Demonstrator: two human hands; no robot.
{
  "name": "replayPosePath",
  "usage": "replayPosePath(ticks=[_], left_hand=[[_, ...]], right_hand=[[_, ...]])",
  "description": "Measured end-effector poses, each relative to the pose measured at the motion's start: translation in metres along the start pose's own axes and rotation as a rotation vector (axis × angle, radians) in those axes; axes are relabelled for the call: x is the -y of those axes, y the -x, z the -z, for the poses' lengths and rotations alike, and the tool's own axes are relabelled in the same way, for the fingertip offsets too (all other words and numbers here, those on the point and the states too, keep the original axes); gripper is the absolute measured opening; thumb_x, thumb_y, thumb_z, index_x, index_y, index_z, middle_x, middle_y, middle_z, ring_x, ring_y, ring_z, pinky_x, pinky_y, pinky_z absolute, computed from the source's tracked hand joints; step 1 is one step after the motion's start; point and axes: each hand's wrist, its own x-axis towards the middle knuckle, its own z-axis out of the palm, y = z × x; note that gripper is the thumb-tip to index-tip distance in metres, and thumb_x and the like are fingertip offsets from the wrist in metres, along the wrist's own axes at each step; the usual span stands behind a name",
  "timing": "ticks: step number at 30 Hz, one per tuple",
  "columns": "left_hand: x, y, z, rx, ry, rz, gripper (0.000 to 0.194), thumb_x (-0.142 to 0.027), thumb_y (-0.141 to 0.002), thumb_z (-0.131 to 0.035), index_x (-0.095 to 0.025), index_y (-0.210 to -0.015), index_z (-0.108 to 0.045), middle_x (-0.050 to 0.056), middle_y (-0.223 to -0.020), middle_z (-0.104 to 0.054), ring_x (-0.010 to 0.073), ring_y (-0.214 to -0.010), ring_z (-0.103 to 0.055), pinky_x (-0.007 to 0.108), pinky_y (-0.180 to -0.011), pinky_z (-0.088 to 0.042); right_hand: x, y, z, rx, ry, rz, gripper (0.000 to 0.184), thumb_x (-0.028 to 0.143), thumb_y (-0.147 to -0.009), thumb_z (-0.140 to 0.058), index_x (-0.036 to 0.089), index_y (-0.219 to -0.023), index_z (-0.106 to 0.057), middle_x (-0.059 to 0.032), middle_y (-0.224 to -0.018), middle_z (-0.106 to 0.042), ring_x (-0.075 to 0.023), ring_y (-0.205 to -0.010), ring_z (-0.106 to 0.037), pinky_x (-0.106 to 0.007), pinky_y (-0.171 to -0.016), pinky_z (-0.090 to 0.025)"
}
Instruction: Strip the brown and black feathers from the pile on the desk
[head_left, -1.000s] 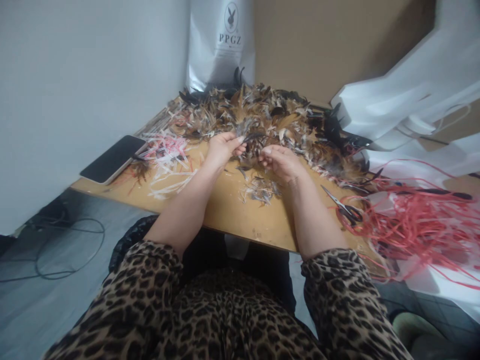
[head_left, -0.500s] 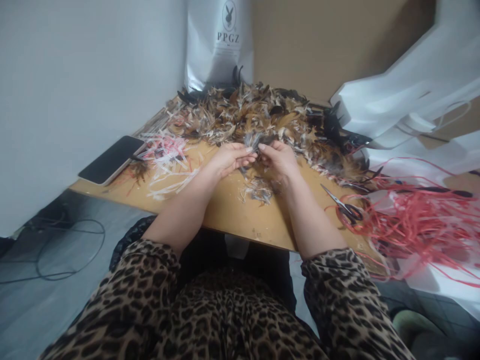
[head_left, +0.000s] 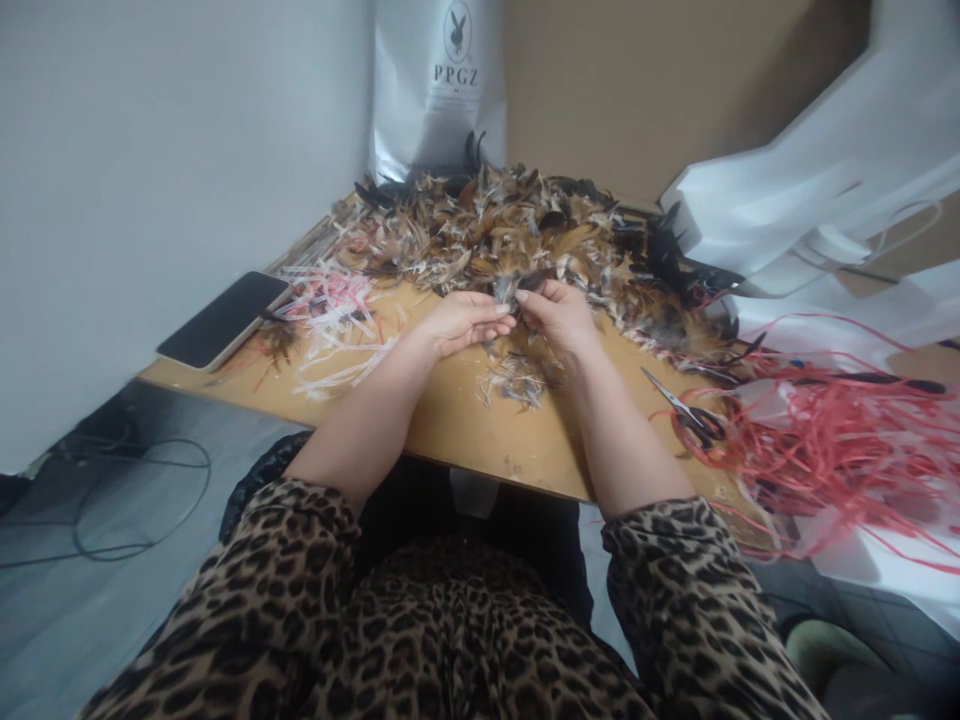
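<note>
Close together over the wooden table (head_left: 450,420), my two hands pinch at a small grey feather (head_left: 505,288). My left hand (head_left: 466,322) is closed, thumb and forefinger on the feather's left side. Thumb against bent fingers, my right hand (head_left: 559,314) is closed on its right side, with darker plumage by the fingertips. Just beyond the hands lies a wide pile of brown, black and cream feathers (head_left: 487,225). Below the hands, a small heap of loose grey and white fluff (head_left: 514,382) rests on the tabletop. The fingertips partly hide what they grip.
At left lie a black-screened phone (head_left: 225,318) and pink and white strips (head_left: 330,300). Scissors (head_left: 686,408) sit at right beside a tangle of red strips (head_left: 847,450). A silver-white bag (head_left: 442,90) stands behind the pile. White bags (head_left: 810,190) hang over the right side.
Both hands stay nearly in place. The left fingers have shifted slightly down, and less of the grey feather shows between the fingertips.
</note>
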Motion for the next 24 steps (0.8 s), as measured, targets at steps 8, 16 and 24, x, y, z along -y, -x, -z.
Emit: replayPosePath(ticks=[8, 16, 24], left_hand=[[0.003, -0.004, 0.001, -0.014, -0.038, -0.103, 0.006, -0.013, -0.078, -0.067, -0.007, -0.076, -0.067, 0.006, -0.068, -0.069, 0.005, -0.053, -0.061, 0.014, -0.053, -0.047], [0.003, -0.001, -0.006, -0.018, -0.118, -0.124, 0.008, -0.014, -0.076, -0.069, -0.007, -0.076, -0.067, 0.007, -0.069, -0.069, 0.0058, -0.055, -0.062, 0.015, -0.053, -0.047], [0.004, 0.0, -0.01, -0.038, -0.127, -0.155, 0.011, -0.017, -0.075, -0.07, -0.007, -0.075, -0.067, 0.006, -0.067, -0.069, 0.0059, -0.054, -0.062, 0.015, -0.053, -0.047]], right_hand=[[0.002, 0.003, -0.005, -0.013, -0.059, -0.035, 0.043, 0.049, -0.054, -0.082, 0.018, -0.06, -0.053, 0.0037, -0.051, -0.053, -0.0053, -0.044, -0.041, -0.021, -0.044, -0.03], [0.0, 0.005, -0.01, -0.049, -0.091, -0.015, 0.043, 0.045, -0.053, -0.081, 0.019, -0.057, -0.047, 0.0072, -0.048, -0.046, -0.0045, -0.045, -0.038, -0.02, -0.045, -0.031], [-0.008, 0.002, -0.01, -0.071, -0.091, 0.002, 0.042, 0.046, -0.056, -0.079, 0.02, -0.062, -0.048, 0.0069, -0.053, -0.046, -0.0058, -0.048, -0.041, -0.021, -0.049, -0.035]])
